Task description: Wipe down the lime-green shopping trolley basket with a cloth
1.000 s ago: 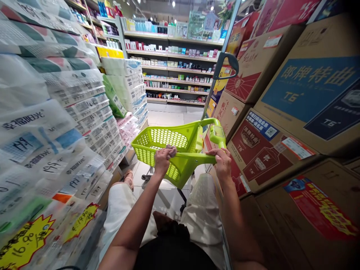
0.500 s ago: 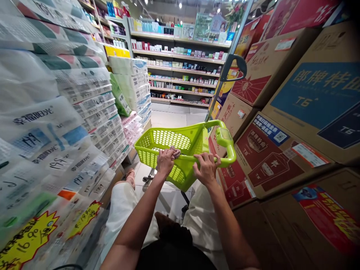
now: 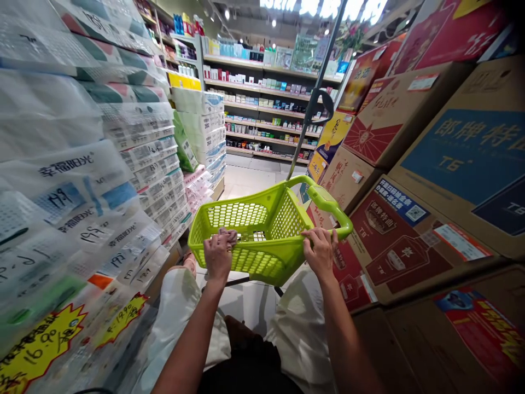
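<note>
A lime-green shopping cart basket (image 3: 262, 262) with perforated sides stands right before my knees, turned sideways. My left hand (image 3: 218, 257) is closed on a crumpled greyish-pink cloth (image 3: 228, 236), pressed against the near rim toward the left end. At the right end, my right hand (image 3: 319, 250) grips the rim near the corner where the curved push handle (image 3: 328, 202) begins. Beyond the basket rises a grey pole with a dark loop grip (image 3: 322, 106). The floor shows through the holes in the basket's bottom.
Plastic-wrapped paper packs (image 3: 82, 164) are stacked high along my left, with yellow price signs (image 3: 43, 347). Printed cartons (image 3: 410, 230) form a wall close on my right. Shelves of small goods (image 3: 262, 98) stand across the far end, beyond a tiled floor (image 3: 250, 174).
The basket has swung, its handle end going right and its other end coming left and nearer. My left hand with the cloth has slid left along the rim; my right hand has shifted right.
</note>
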Demonstrator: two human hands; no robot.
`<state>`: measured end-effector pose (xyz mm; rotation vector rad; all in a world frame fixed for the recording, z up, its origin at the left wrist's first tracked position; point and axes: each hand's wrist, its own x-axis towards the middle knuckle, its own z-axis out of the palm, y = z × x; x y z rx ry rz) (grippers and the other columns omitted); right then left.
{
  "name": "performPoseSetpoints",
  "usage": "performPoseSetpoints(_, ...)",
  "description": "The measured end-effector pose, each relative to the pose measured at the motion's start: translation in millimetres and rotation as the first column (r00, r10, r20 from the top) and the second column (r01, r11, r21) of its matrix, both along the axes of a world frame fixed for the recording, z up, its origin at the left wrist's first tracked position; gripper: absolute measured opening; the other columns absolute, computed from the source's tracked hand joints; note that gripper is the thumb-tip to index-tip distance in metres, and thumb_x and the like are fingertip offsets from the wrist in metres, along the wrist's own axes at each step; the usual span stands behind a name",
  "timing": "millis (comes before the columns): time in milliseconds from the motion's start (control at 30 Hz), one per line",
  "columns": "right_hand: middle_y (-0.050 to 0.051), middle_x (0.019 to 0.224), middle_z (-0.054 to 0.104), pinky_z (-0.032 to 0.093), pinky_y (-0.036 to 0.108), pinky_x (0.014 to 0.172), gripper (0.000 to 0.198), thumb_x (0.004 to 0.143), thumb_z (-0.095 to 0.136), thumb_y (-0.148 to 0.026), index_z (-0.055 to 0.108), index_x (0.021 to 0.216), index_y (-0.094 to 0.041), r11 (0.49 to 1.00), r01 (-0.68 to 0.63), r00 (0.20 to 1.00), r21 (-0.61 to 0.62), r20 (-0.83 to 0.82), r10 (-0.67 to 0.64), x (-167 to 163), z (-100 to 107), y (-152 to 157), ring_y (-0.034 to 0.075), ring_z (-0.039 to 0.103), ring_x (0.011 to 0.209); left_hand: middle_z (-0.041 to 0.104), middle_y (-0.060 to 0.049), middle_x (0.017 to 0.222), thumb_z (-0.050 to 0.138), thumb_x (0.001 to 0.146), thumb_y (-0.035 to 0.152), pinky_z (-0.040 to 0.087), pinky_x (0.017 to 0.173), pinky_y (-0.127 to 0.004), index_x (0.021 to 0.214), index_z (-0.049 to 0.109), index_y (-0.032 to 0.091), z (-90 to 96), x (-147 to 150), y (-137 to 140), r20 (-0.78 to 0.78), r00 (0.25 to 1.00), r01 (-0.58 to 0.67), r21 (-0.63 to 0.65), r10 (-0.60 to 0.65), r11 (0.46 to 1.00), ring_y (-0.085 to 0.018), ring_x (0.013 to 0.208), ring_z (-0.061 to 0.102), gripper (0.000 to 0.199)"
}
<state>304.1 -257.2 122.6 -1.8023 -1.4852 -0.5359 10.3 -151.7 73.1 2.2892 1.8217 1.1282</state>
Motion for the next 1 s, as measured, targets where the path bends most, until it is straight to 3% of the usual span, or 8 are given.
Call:
performPoseSetpoints(67, 0.006, 0.111, 0.073, 0.010, 0.055, 0.124, 0.024, 0.095, 0.046, -0.023, 0.070, 0.097, -0.025, 0.999, 0.034, 0.999, 0.022, -0.009, -0.034, -8.9, -2.8, 3.9, 0.027, 0.055, 0.122, 0.068, -0.015, 0.108, 0.051, 0.080, 0.002, 0.048, 0.095, -0.048, 0.116, 0.076, 0.019, -2.6, -11.6, 0.8, 0.005, 0.999, -0.044, 0.023, 0.044, 0.999, -0.033, 0.099, 0.053, 0.047)
performPoseSetpoints(167, 0.009, 0.107, 0.072, 0.012, 0.058, 0.123, 0.022, 0.096, 0.047, -0.026, 0.068, 0.095, -0.023, 0.997, 0.079, 0.997, 0.011, 0.004, -0.079, -39.6, -9.8, 15.8, 0.030, 0.054, 0.121, 0.066, -0.015, 0.112, 0.050, 0.079, -0.001, 0.049, 0.096, -0.047, 0.116, 0.076, 0.021, -13.2, 1.6, -14.3, 0.030, 0.999, 0.014, 0.070, -0.016, 0.997, -0.032, 0.102, 0.053, 0.049)
performPoseSetpoints(333, 0.005, 0.097, 0.071, 0.022, 0.045, 0.121, 0.018, 0.099, 0.051, -0.031, 0.068, 0.101, -0.025, 0.970, -0.184, 0.976, -0.157, 0.085, 0.199, -94.9, -25.9, 34.3, 0.024, 0.057, 0.099, 0.063, -0.015, 0.123, 0.049, 0.077, -0.004, 0.049, 0.101, -0.046, 0.120, 0.074, 0.024, -31.4, 17.3, -29.7, 0.066, 0.983, 0.161, 0.130, -0.171, 0.978, -0.031, 0.111, 0.055, 0.057)
performPoseSetpoints(567, 0.003, 0.096, 0.068, 0.024, 0.039, 0.117, 0.018, 0.101, 0.050, -0.031, 0.067, 0.101, -0.026, 0.962, -0.218, 0.970, -0.166, 0.069, 0.231, -92.2, -37.6, 38.0, 0.022, 0.055, 0.102, 0.059, -0.019, 0.120, 0.052, 0.080, 0.006, 0.042, 0.110, -0.055, 0.121, 0.070, 0.016, -40.4, -57.6, -17.1, 0.262, 0.956, -0.144, 0.038, 0.130, 0.989, -0.036, 0.118, 0.055, 0.046)
performPoseSetpoints(667, 0.004, 0.096, 0.067, 0.024, 0.040, 0.117, 0.016, 0.100, 0.051, -0.030, 0.066, 0.099, -0.025, 0.971, -0.181, 0.979, -0.157, 0.065, 0.193, -92.6, -38.0, 39.1, 0.023, 0.055, 0.104, 0.055, -0.019, 0.130, 0.055, 0.080, 0.013, 0.042, 0.115, -0.052, 0.129, 0.063, 0.018, -48.5, -61.9, -33.3, 0.389, 0.907, -0.178, 0.002, 0.163, 0.984, -0.035, 0.127, 0.053, 0.049)
performPoseSetpoints(767, 0.003, 0.097, 0.067, 0.024, 0.040, 0.116, 0.014, 0.100, 0.052, -0.028, 0.065, 0.101, -0.026, 0.968, -0.193, 0.975, -0.160, 0.077, 0.207, -92.3, -38.6, 40.0, 0.023, 0.056, 0.103, 0.054, -0.018, 0.130, 0.055, 0.085, 0.023, 0.044, 0.114, -0.050, 0.136, 0.055, 0.018, -57.1, -62.6, -40.4, 0.523, 0.800, -0.329, -0.029, 0.295, 0.944, -0.033, 0.129, 0.053, 0.051)
performPoseSetpoints(833, 0.003, 0.096, 0.067, 0.024, 0.040, 0.115, 0.012, 0.099, 0.052, -0.028, 0.064, 0.101, -0.026, 0.960, -0.223, 0.967, -0.170, 0.087, 0.240, -89.5, -40.0, 40.6, 0.022, 0.056, 0.102, 0.056, -0.017, 0.124, 0.053, 0.089, 0.029, 0.046, 0.113, -0.050, 0.136, 0.055, 0.017, -59.7, -69.4, -30.0, 0.581, 0.740, -0.367, -0.073, 0.339, 0.927, -0.032, 0.126, 0.055, 0.048)
performPoseSetpoints(1000, 0.002, 0.091, 0.064, 0.024, 0.041, 0.107, 0.011, 0.098, 0.048, -0.028, 0.057, 0.092, -0.025, 0.946, -0.280, 0.956, -0.164, 0.040, 0.290, -83.6, -45.9, 47.8, 0.024, 0.053, 0.105, 0.060, -0.012, 0.120, 0.058, 0.087, 0.031, 0.046, 0.115, -0.046, 0.128, 0.064, 0.019, -48.1, -100.0, 27.6, 0.604, 0.749, -0.145, -0.251, 0.272, 0.957, -0.029, 0.124, 0.059, 0.044)
